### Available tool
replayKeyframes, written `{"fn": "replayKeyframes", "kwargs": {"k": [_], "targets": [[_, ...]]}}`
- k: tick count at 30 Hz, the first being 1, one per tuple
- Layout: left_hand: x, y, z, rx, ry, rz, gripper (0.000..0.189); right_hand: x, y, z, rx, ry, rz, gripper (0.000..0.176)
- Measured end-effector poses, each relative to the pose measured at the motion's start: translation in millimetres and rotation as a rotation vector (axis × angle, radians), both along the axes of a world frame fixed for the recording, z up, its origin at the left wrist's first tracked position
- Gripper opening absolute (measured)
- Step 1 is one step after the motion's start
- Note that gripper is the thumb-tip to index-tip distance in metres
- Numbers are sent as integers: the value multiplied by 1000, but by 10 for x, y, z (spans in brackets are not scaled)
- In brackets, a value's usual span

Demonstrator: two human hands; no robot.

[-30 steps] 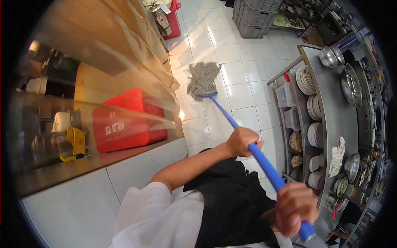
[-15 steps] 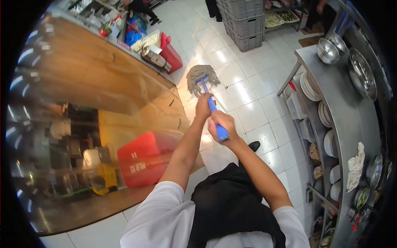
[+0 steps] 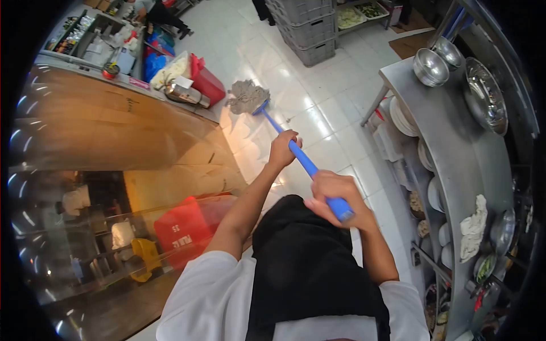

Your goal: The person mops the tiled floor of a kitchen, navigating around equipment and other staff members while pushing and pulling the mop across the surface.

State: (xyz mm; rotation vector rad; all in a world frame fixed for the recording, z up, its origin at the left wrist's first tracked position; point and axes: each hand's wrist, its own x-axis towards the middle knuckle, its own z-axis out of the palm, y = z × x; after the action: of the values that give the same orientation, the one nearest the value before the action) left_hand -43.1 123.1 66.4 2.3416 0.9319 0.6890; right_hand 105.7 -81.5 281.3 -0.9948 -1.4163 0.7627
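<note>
While left hand (image 3: 282, 149) and right hand (image 3: 333, 196) stay clenched on the mop handle (image 3: 272, 122), the mop head (image 3: 247, 96) has swept beside the red bin (image 3: 209, 85), reaching fresh floor.

Left hand (image 3: 282, 149), right hand (image 3: 335, 196), both clenched

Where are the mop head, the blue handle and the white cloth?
mop head (image 3: 247, 96): head view, middle of grey strands.
blue handle (image 3: 273, 122): head view, bare shaft near the mop.
white cloth (image 3: 473, 227): head view, crumpled middle.
</note>
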Motion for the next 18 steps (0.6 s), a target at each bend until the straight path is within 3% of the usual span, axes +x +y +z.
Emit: {"fn": "replayKeyframes", "kwargs": {"k": [2, 3, 6, 8, 9, 14, 16, 18], "targets": [[313, 55, 184, -75, 25, -255, 25, 307, -136, 691, 93, 5, -44, 35], [558, -90, 285, -39, -183, -325, 29, 399, -187, 904, 159, 55, -113, 40], [867, -368, 370, -87, -287, -434, 29, 526, -133, 1224, 220, 132, 50, 45], [1011, -376, 372, -94, -360, -497, 25, 512, 57, 1366, 322, 74, 332, 44], [1134, -278, 353, -108, -368, -514, 25, 502, 163, 1403, 310, 67, 314, 44], [1776, 370, 192, -124, -647, -654, 19, 416, 811, 1279, 343, 40, 119, 43], [2085, 845, 34, -138, -644, -695, 20, 489, 1190, 1150, 323, 1, 87, 42], [2390, 1305, -162, -164, -639, -682, 22, 411, 1562, 946, 267, -48, -349, 34]]}}
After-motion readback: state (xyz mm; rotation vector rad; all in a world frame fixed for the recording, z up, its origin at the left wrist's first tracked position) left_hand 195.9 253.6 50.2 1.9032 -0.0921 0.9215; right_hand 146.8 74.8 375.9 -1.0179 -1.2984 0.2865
